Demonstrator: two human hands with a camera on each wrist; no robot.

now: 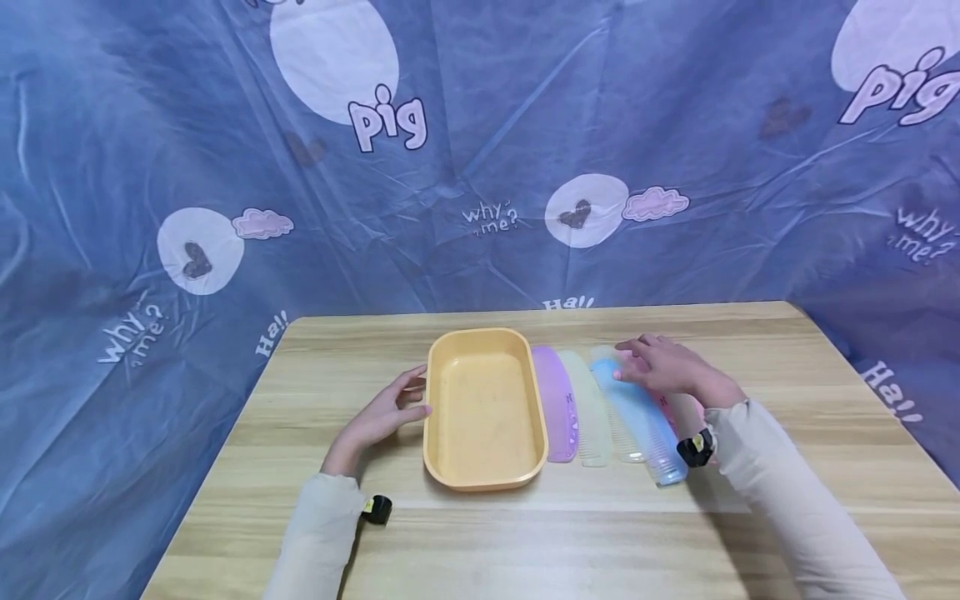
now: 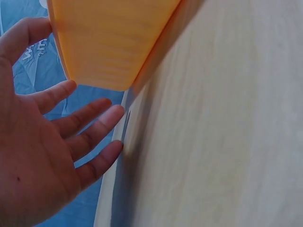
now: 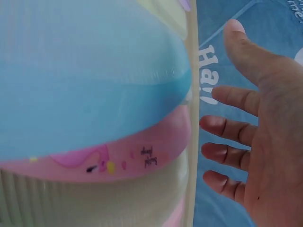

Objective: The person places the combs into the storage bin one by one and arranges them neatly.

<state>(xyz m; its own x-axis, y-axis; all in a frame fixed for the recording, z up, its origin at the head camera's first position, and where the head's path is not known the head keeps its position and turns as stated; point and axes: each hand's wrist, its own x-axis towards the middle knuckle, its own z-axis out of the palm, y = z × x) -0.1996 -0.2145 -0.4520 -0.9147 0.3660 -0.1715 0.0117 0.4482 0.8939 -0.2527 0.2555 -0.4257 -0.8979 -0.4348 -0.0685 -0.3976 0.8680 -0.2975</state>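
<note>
My left hand [image 1: 384, 417] is at the left side of a yellow plastic tray [image 1: 487, 417]. In the left wrist view the thumb and index fingertip meet the tray's edge [image 2: 113, 47], while the other fingers spread loosely below it. My right hand [image 1: 667, 367], fingers loose and apart, hovers by the top end of a translucent blue comb [image 1: 645, 421]. The right wrist view has nothing in the palm. Under the blue comb, a pink comb [image 3: 161, 153] with a printed pattern shows, and pale combs [image 1: 628, 433] lie around them.
A purple comb [image 1: 557, 408] lies along the tray's right side, with a pale green comb [image 1: 588, 408] beside it. The wooden table [image 1: 525, 550] ends at a blue printed cloth [image 1: 480, 167] hanging behind.
</note>
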